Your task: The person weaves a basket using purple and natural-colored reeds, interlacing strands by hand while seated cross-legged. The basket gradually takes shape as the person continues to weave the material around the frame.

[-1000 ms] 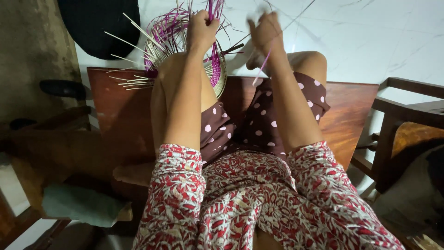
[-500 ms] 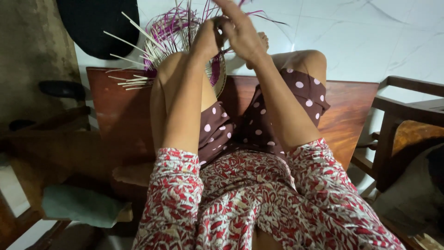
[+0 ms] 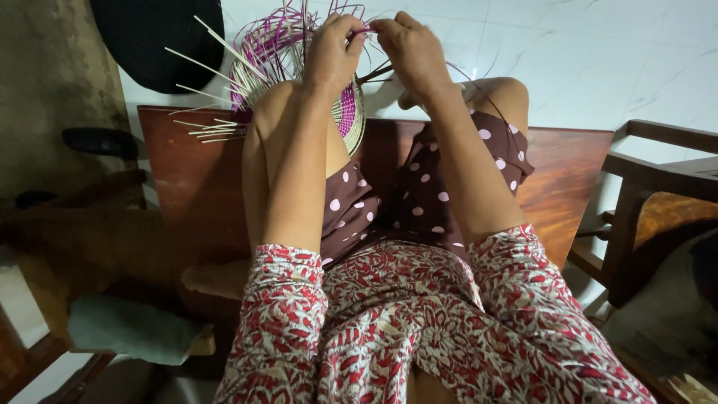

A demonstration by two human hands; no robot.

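Observation:
A half-woven round basket (image 3: pixel 263 58) of cream and purple strands rests against my raised left knee, its loose cream spokes (image 3: pixel 207 129) sticking out to the left. My left hand (image 3: pixel 331 52) and my right hand (image 3: pixel 410 46) meet just above the basket's rim. Both pinch the same thin purple strand (image 3: pixel 361 31) between fingertips. A dark strand (image 3: pixel 375 73) runs from under my right hand back to the weave. Much of the basket is hidden behind my left forearm and knee.
I sit on a brown wooden bench (image 3: pixel 568 168) over a white tiled floor (image 3: pixel 598 60). A wooden chair (image 3: pixel 658 194) stands at the right. A dark round object (image 3: pixel 157 41) lies on the floor at the upper left, a green cushion (image 3: pixel 127 329) at the lower left.
My right hand, which was apart at the right a second ago, has swung left to meet my left hand over the basket rim. Both now pinch the purple strand.

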